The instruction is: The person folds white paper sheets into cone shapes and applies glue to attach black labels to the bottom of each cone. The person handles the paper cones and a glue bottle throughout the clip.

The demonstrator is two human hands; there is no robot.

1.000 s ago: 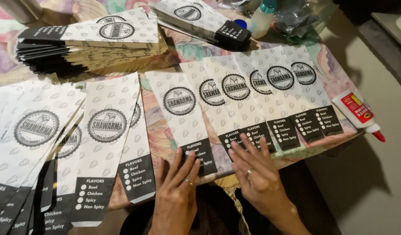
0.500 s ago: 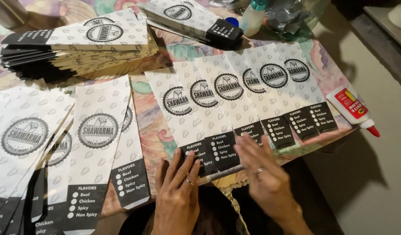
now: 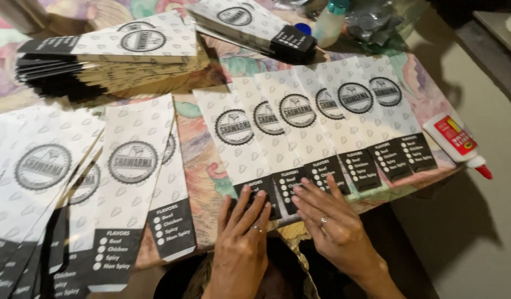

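Left hand [image 3: 241,235] and right hand [image 3: 333,227] flat, fingers spread, side by side

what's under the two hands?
Both the left hand and right hand press flat on the dark bottom ends of the fanned paper bags. The patterned tablecloth lies beneath; the bag edges under the palms are hidden.

Under my fingers [image 3: 250,202]: fanned row of white-and-black paper sleeves [image 3: 299,127]. Left of my fingers: more sleeves [image 3: 128,182]. Far beyond: two sleeve stacks [image 3: 117,55]. Right: white glue bottle, red label [image 3: 456,143].
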